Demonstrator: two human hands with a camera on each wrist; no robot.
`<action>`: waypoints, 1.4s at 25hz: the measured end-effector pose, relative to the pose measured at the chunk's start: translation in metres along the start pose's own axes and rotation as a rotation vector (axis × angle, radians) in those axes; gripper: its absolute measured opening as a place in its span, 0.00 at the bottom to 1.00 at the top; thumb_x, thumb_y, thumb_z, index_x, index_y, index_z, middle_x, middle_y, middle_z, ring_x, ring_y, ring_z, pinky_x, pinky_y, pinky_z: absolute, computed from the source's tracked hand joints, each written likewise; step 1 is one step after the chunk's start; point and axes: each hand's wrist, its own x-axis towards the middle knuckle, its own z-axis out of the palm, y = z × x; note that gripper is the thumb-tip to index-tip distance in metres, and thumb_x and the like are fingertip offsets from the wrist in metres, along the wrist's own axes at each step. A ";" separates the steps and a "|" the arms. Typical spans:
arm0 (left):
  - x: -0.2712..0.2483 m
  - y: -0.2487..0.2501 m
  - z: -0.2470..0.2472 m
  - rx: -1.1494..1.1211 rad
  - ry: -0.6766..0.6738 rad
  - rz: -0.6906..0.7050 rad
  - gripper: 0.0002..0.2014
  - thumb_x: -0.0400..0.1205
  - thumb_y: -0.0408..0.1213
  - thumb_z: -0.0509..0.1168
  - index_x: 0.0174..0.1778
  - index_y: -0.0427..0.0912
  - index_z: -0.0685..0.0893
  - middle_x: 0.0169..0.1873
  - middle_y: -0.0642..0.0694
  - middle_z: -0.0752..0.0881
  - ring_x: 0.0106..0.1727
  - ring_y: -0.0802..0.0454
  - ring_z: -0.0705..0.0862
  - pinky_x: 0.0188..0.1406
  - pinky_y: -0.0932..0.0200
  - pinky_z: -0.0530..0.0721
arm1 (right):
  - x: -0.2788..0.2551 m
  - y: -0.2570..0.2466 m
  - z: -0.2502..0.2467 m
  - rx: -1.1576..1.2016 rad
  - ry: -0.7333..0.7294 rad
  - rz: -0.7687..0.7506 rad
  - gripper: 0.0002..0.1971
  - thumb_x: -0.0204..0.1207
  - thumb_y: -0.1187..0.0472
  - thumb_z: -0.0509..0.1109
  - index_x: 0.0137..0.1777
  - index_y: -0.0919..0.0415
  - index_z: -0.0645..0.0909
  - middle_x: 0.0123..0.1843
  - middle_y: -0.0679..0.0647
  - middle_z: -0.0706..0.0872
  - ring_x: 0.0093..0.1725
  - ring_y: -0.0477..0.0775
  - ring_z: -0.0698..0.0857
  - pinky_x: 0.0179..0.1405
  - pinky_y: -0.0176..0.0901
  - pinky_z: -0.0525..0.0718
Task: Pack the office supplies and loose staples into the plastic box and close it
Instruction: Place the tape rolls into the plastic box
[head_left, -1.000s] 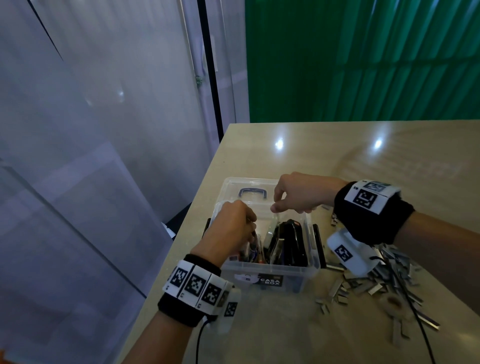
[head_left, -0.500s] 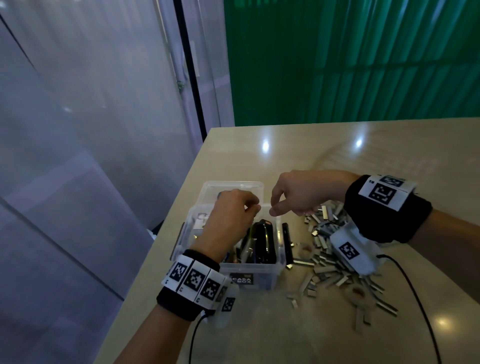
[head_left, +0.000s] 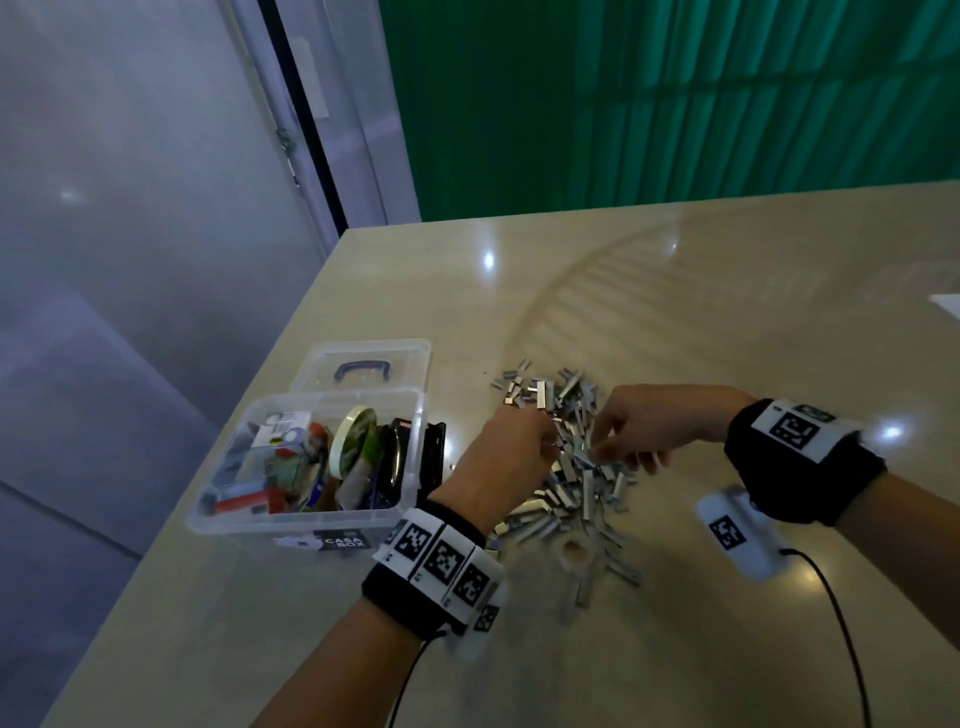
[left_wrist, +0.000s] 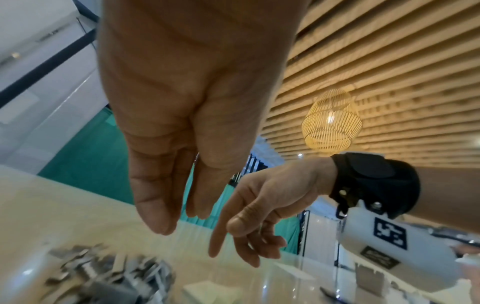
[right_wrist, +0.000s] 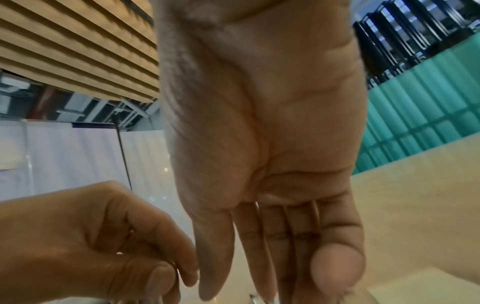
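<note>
Hands meet over the loose staples (head_left: 563, 467) on the bench (head_left: 727, 322). Left hand (head_left: 506, 457) and right hand (head_left: 641, 428) reach in with relaxed fingers, gripping nothing visible; the plastic box (head_left: 306, 522) lies left, nearest the left hand.

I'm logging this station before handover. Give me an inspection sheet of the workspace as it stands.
Surface: glossy beige table.
Job's things: clear plastic box open, supplies inside, its clear lid behind; pile of loose silver staples on the table.
Clutter: small ring-shaped item among the staples.
Hands: left hand and right hand both at the pile; grips unclear.
Cables: black cable from the right wrist.
Surroundings: green slatted wall.
</note>
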 end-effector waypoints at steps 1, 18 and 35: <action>0.002 -0.004 0.009 0.022 -0.023 -0.048 0.10 0.82 0.33 0.67 0.55 0.43 0.91 0.51 0.42 0.89 0.53 0.44 0.87 0.56 0.50 0.86 | 0.003 0.013 0.007 -0.003 0.013 0.002 0.14 0.84 0.48 0.70 0.50 0.59 0.89 0.41 0.56 0.93 0.33 0.48 0.89 0.32 0.36 0.86; 0.003 -0.045 0.057 0.256 -0.061 -0.352 0.15 0.85 0.31 0.62 0.69 0.42 0.74 0.64 0.38 0.75 0.67 0.37 0.73 0.62 0.46 0.78 | 0.021 -0.002 0.085 -0.184 0.030 -0.338 0.13 0.73 0.55 0.78 0.57 0.52 0.87 0.48 0.50 0.84 0.43 0.47 0.80 0.41 0.40 0.77; -0.095 -0.078 -0.105 -0.212 0.423 -0.087 0.13 0.83 0.38 0.68 0.63 0.50 0.82 0.56 0.51 0.81 0.54 0.56 0.82 0.55 0.60 0.85 | 0.013 -0.113 0.008 0.236 0.371 -0.508 0.08 0.71 0.50 0.81 0.49 0.43 0.88 0.41 0.44 0.91 0.41 0.42 0.90 0.44 0.41 0.88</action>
